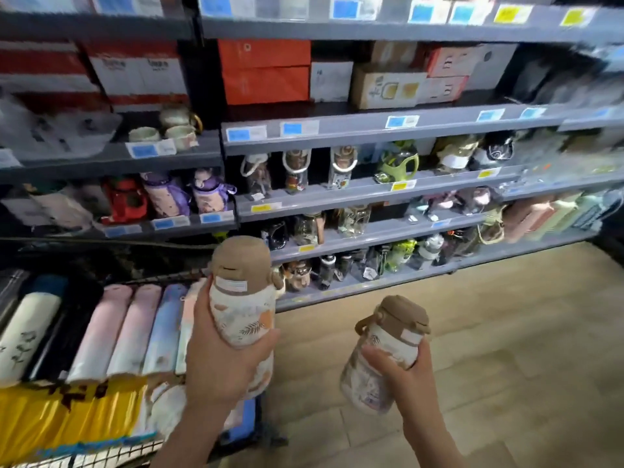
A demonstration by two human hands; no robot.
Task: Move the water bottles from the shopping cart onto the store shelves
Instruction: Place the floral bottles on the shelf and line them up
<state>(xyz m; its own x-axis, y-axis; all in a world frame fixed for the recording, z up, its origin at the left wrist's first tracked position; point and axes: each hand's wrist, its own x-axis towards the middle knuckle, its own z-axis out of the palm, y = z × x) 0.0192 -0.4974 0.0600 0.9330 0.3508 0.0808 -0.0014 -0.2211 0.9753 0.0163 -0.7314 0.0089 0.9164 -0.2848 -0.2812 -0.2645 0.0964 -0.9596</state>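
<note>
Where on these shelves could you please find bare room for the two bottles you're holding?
Likeliest: the bare stretch of the lowest shelf right of its last bottles. Another gap sits between the jars and pink-lidded bottles. Elsewhere the rows look crowded.

You hold two brown-capped bottles [241, 298] [388, 352], one per hand. At nine o'clock the cart [101, 457] carries about seven lying bottles [101, 332]. At twelve o'clock, two orange boxes [265, 72]; the shelf bottles blur beyond counting.

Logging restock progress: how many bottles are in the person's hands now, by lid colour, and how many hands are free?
Brown-lidded bottles held: 2, one in the left hand (left bottle), one in the right hand (right bottle).
Other lid colours held: 0.
Free hands: 0.
Total held: 2.
</note>
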